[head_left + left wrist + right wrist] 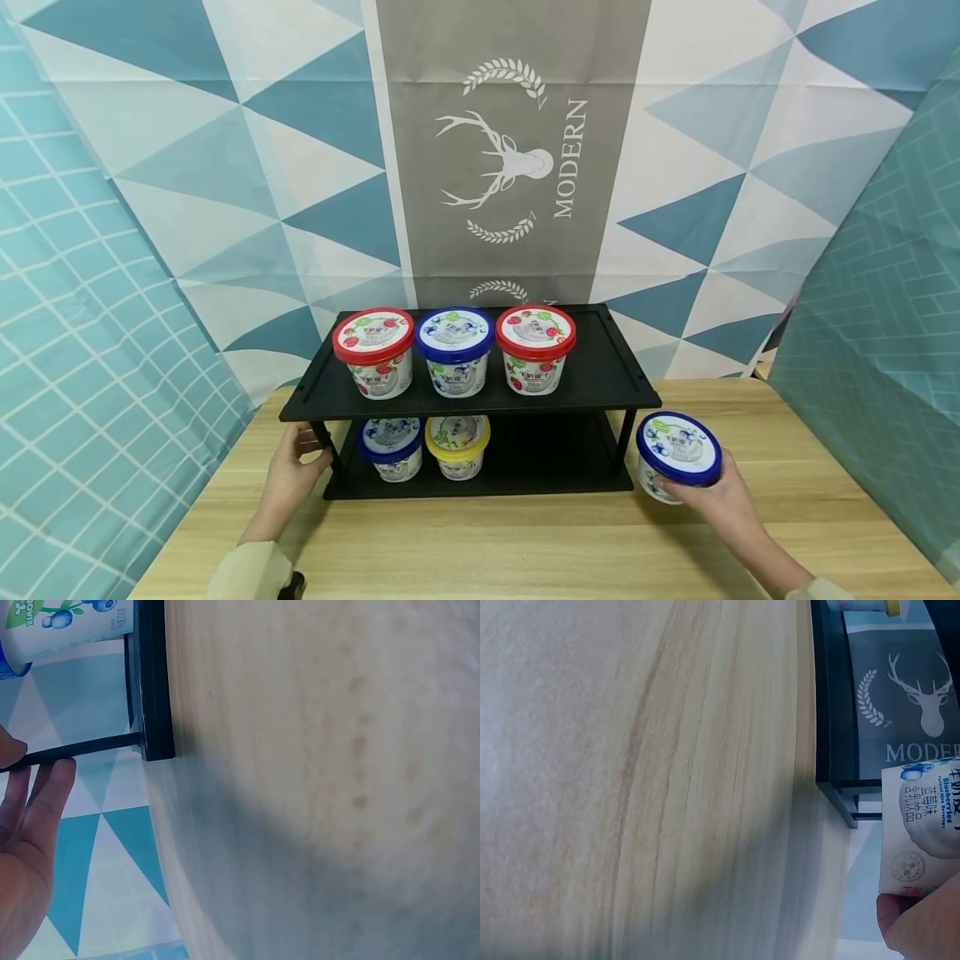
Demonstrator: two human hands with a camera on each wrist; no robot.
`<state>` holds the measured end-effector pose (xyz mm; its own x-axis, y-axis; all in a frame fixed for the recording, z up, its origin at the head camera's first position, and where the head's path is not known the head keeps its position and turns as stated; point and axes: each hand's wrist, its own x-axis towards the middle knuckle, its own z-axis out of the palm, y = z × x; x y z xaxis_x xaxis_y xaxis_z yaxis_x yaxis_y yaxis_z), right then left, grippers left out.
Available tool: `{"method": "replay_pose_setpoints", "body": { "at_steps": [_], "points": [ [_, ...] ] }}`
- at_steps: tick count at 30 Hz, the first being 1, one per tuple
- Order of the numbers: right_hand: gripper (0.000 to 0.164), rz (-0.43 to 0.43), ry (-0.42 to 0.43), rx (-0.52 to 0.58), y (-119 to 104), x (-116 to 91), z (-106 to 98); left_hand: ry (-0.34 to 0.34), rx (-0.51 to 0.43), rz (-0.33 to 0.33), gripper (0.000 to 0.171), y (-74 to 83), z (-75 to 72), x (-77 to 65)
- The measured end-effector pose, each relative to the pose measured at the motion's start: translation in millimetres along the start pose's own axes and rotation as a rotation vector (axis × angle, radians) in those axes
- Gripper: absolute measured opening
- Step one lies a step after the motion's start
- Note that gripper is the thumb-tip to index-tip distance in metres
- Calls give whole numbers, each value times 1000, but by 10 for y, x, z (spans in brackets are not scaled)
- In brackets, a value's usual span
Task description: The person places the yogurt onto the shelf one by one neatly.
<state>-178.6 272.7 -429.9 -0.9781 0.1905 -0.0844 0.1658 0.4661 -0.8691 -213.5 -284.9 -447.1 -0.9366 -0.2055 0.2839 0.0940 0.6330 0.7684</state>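
A blue-lidded yogurt tub [678, 450] with blueberry print is held in my right hand [716, 496], just right of a black two-tier rack [600, 350]. In the right wrist view, fingers [922, 919] grip the lower part of that tub's white side. My left hand [294, 471] pinches the rack's front left leg [90, 746], thumb on one side and fingers on the other. Two red-lidded tubs, one left [375, 354] and one right [536, 350], flank a blue-lidded tub [455, 350] on the top tier. Below stand a blue-lidded tub [392, 450] and a yellow-lidded tub [457, 447].
The rack stands on a light wooden table [480, 550]. Behind it hangs a patterned cloth [322, 150] with a deer print. A blue tiled sheet [90, 333] closes the left side, and a green-blue sheet [885, 350] the right.
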Motion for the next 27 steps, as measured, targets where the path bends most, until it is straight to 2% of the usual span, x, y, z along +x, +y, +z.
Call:
{"method": "replay_pose_setpoints", "body": {
  "at_steps": [11, 27],
  "points": [
    [116, -4, -10, -5, -58, -7, 53, -13, -24, -5, 38, 4, -8, -9],
    [117, 5, -31, -17, -103, -45, 138, 2, -23, 16, 36, -11, -8, -9]
  ]
}}
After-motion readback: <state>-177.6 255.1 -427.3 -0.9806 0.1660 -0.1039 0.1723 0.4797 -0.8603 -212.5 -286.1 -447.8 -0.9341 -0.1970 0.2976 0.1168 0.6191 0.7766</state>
